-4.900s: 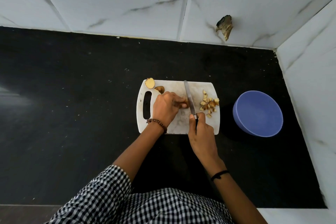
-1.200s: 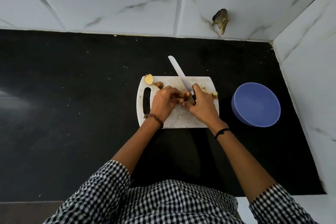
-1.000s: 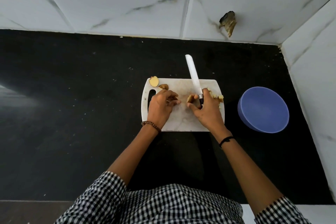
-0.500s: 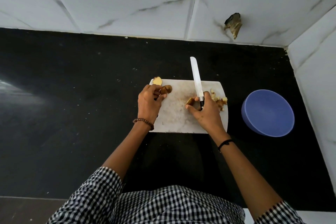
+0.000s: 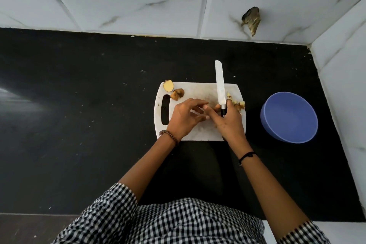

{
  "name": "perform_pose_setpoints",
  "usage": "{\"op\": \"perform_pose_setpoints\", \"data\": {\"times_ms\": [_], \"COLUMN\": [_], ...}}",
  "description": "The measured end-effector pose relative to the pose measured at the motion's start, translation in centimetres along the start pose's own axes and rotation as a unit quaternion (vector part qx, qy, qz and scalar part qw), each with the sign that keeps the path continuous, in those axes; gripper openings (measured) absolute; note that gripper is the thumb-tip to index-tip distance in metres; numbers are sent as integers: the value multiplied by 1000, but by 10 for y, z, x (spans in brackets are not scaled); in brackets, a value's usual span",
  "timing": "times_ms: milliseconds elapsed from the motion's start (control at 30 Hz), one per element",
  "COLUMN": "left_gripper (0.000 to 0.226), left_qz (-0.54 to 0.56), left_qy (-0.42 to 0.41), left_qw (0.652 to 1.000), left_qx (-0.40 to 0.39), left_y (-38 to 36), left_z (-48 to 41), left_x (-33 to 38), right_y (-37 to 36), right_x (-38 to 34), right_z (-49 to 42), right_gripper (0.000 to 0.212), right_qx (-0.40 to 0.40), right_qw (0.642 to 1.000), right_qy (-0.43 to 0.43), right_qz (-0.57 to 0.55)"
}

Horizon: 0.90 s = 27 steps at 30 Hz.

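Lying at the far left corner of the cutting board [image 5: 198, 89] are a pale ginger slice [image 5: 168, 86] and a brown chunk [image 5: 177, 93], just beside the handle slot. Next comes the left hand [image 5: 185, 118], its fingers [image 5: 200, 102] loosely spread and gripping nothing, reaching toward a small ginger piece [image 5: 216, 106] near the middle of the board. That piece sits against the right thumb. The right hand [image 5: 227, 123] is wrapped round the handle of the knife [image 5: 220, 85], whose blade points past the far edge over the black tabletop [image 5: 79, 105]. A chopped pile [image 5: 238, 104] crowds the board's right edge, and a blue bowl [image 5: 289, 117] stands apart beyond it.

The risk I judge greatest is the two hands meeting beside the blade's heel: a slip could nick a fingertip. A sweep of the wrist could also push chopped bits onto the tabletop.
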State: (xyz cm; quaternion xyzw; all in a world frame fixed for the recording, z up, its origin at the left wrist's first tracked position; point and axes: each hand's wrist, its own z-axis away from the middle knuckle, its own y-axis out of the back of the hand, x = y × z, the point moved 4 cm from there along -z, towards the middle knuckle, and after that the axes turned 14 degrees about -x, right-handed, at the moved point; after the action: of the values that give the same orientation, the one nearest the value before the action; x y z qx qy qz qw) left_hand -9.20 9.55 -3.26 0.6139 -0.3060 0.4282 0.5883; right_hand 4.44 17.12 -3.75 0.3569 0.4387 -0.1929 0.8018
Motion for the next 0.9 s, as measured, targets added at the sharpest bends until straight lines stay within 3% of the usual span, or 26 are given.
{"op": "perform_pose_setpoints", "data": {"times_ms": [433, 800, 900], "left_gripper": [32, 34, 37], "left_qz": [-1, 14, 64], "left_qy": [39, 73, 98], "left_qw": [999, 997, 993], "left_qx": [10, 2, -14], "left_y": [0, -3, -4], "left_z": [-15, -21, -20], "left_x": [-5, -8, -11], "right_y": [7, -1, -3], "right_x": [10, 6, 7], "right_z": [5, 37, 41], "right_gripper": [23, 22, 23], "right_qx": [19, -22, -19], "right_qw": [999, 999, 998], "right_qy": [-31, -30, -19], "right_qz": [10, 34, 48]}}
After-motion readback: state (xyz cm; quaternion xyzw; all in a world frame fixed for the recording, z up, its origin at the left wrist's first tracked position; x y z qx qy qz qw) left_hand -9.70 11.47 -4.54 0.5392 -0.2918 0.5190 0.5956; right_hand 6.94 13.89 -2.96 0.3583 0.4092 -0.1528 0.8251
